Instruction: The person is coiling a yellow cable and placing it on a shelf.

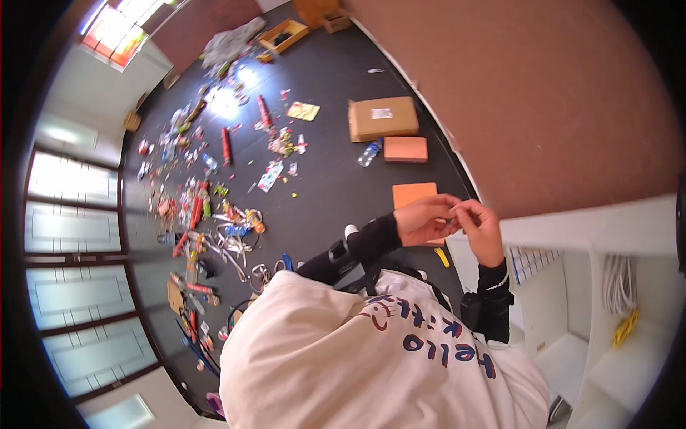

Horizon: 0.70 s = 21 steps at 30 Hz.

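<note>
My left hand (421,220) and my right hand (481,227) meet at the fingertips in front of my body. The fingers of both are pinched together; anything between them is too small to make out. Behind and below them lies a flat orange square (413,193), partly covered by my left hand. A yellow-handled tool (443,258), perhaps a utility knife, rests just under the gap between my wrists. Farther off are an orange block-shaped box (405,149) and a clear plastic bottle (369,154) beside it.
A cardboard box (384,119) stands beyond the orange one, along the brown wall panel (529,100). White shelving (564,365) at right holds a coiled grey cable (619,284). Scattered litter, red tubes (226,146) and a yellow tray (286,44) lie across the dark floor leftward.
</note>
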Each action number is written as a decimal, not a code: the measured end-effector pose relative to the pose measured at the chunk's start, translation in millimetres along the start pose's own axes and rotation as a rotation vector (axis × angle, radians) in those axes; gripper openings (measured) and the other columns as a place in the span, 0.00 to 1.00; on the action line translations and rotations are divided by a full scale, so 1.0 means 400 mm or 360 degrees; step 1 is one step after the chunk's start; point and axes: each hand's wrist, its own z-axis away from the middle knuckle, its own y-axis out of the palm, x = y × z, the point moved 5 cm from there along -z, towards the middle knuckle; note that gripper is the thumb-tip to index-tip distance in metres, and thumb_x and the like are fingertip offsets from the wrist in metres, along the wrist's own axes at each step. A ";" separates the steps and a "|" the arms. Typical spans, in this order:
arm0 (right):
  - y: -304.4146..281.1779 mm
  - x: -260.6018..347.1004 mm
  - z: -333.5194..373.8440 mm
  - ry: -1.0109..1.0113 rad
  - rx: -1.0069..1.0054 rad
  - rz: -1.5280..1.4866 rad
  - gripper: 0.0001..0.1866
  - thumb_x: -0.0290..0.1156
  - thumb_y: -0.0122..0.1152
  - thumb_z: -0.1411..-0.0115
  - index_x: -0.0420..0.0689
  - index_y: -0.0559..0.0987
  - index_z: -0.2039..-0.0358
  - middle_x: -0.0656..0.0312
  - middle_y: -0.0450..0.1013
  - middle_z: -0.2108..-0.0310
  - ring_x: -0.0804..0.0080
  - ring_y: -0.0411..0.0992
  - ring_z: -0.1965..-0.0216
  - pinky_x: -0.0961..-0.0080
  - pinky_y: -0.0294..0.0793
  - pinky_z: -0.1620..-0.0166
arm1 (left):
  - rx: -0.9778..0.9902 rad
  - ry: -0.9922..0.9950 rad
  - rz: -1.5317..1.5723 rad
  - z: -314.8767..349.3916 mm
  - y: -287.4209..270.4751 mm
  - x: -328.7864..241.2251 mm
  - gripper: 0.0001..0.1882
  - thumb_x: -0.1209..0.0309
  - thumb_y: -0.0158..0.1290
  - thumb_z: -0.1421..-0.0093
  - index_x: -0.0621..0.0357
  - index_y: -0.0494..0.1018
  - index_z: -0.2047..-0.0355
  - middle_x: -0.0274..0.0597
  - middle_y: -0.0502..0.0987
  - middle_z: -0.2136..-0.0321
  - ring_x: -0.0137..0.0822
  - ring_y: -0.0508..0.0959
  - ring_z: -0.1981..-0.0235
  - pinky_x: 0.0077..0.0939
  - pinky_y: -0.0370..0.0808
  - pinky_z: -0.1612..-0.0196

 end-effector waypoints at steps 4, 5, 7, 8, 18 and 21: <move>0.287 -0.046 -0.153 0.0175 0.0627 0.0125 0.06 0.26 0.50 0.43 0.39 0.74 0.68 0.66 0.72 0.74 0.84 0.68 0.73 0.87 0.66 0.70 | -0.0398 0.0264 0.0281 0.228 -0.225 -0.087 0.05 0.73 0.46 0.41 0.56 0.64 0.65 0.35 0.70 0.70 0.26 0.71 0.71 0.15 0.70 0.67; 0.352 -0.064 -0.179 0.0264 0.0689 0.0061 0.06 0.26 0.51 0.43 0.39 0.73 0.67 0.66 0.72 0.73 0.84 0.68 0.73 0.88 0.65 0.71 | -0.0415 0.0329 0.0319 0.276 -0.269 -0.112 0.05 0.73 0.46 0.41 0.56 0.64 0.65 0.35 0.70 0.70 0.26 0.71 0.71 0.15 0.70 0.67; 0.491 -0.073 -0.235 0.0334 0.0889 0.0091 0.06 0.26 0.51 0.44 0.39 0.72 0.67 0.66 0.71 0.73 0.84 0.68 0.73 0.88 0.66 0.70 | -0.0470 0.0551 0.0238 0.384 -0.333 -0.159 0.04 0.73 0.45 0.41 0.56 0.64 0.65 0.35 0.70 0.72 0.25 0.71 0.72 0.15 0.70 0.67; 0.559 -0.076 -0.258 0.0352 0.0954 0.0124 0.06 0.26 0.51 0.44 0.39 0.72 0.67 0.66 0.71 0.73 0.84 0.68 0.73 0.88 0.66 0.70 | -0.0627 0.0586 0.0246 0.442 -0.354 -0.191 0.03 0.72 0.45 0.41 0.56 0.64 0.66 0.35 0.70 0.73 0.25 0.71 0.73 0.16 0.71 0.67; 1.112 -0.085 -0.338 0.0484 0.2003 0.0077 0.07 0.27 0.51 0.43 0.36 0.70 0.66 0.64 0.70 0.74 0.82 0.69 0.73 0.87 0.67 0.70 | -0.1016 0.1388 0.0635 0.858 -0.503 -0.247 0.05 0.72 0.45 0.41 0.57 0.64 0.65 0.36 0.69 0.72 0.25 0.71 0.73 0.14 0.72 0.70; 1.192 -0.102 -0.342 0.0582 0.2186 0.0136 0.07 0.28 0.50 0.43 0.37 0.71 0.66 0.66 0.70 0.75 0.83 0.68 0.73 0.88 0.65 0.71 | -0.0996 0.1569 0.0824 0.897 -0.530 -0.235 0.06 0.71 0.45 0.41 0.57 0.64 0.64 0.36 0.69 0.71 0.25 0.70 0.72 0.15 0.71 0.70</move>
